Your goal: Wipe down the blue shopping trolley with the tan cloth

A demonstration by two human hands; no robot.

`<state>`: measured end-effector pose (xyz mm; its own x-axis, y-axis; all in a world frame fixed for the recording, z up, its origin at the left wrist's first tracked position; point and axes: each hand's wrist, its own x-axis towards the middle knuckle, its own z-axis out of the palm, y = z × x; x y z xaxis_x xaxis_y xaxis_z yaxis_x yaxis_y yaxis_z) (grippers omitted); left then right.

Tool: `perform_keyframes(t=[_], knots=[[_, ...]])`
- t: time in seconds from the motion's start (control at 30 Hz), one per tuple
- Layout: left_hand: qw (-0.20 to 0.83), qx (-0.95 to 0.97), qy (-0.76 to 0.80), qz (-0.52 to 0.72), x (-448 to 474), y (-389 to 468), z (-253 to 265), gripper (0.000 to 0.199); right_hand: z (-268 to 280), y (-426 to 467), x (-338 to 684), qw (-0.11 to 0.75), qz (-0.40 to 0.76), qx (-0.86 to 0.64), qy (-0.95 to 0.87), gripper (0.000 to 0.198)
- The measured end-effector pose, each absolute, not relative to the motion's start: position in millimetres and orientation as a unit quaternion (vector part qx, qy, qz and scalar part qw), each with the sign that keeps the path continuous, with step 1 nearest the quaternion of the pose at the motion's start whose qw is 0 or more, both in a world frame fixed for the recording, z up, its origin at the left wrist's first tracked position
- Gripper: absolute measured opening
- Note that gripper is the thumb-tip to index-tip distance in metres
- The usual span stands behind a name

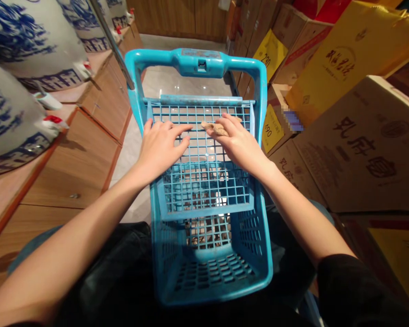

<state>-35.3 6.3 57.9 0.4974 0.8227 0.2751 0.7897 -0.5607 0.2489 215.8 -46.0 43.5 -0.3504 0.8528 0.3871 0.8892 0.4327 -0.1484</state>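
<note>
Twist of tan material (220, 130) | gripped in right hand (238, 141) over mesh flap (207, 212) of blue shopping basket (268, 265) | left hand (162, 144) spread, holding nothing | looks light, pliable from here; best pinched mid-length

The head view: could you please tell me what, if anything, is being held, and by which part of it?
The right hand holds what looks like a bunched tan cloth, around its middle; the left hand holds nothing.
</note>
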Motion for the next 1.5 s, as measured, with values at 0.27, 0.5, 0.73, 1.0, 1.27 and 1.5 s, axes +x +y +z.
perform_keyframes(t=[0.27,0.5,0.73,1.0,1.27,1.5], knots=[[0.059,0.862,0.463,0.196,-35,6,57,0.045,42,-47,242,0.241,-0.04,-0.563,-0.789,0.042],[0.06,0.862,0.467,0.187,-35,6,59,0.045,44,-68,213,0.198,0.008,-0.51,-0.837,0.037],[0.052,0.865,0.466,0.181,-34,5,58,0.045,51,-57,246,0.2,-0.065,-0.574,-0.792,0.053],[0.058,0.861,0.474,0.174,-34,5,59,0.046,35,-72,206,0.168,-0.009,-0.509,-0.844,0.048],[0.053,0.863,0.468,0.184,-32,5,56,0.045,44,-42,233,0.207,-0.02,-0.558,-0.803,0.048],[0.054,0.861,0.479,0.16,-30,8,54,0.046,35,-51,193,0.152,-0.02,-0.452,-0.879,0.042]])
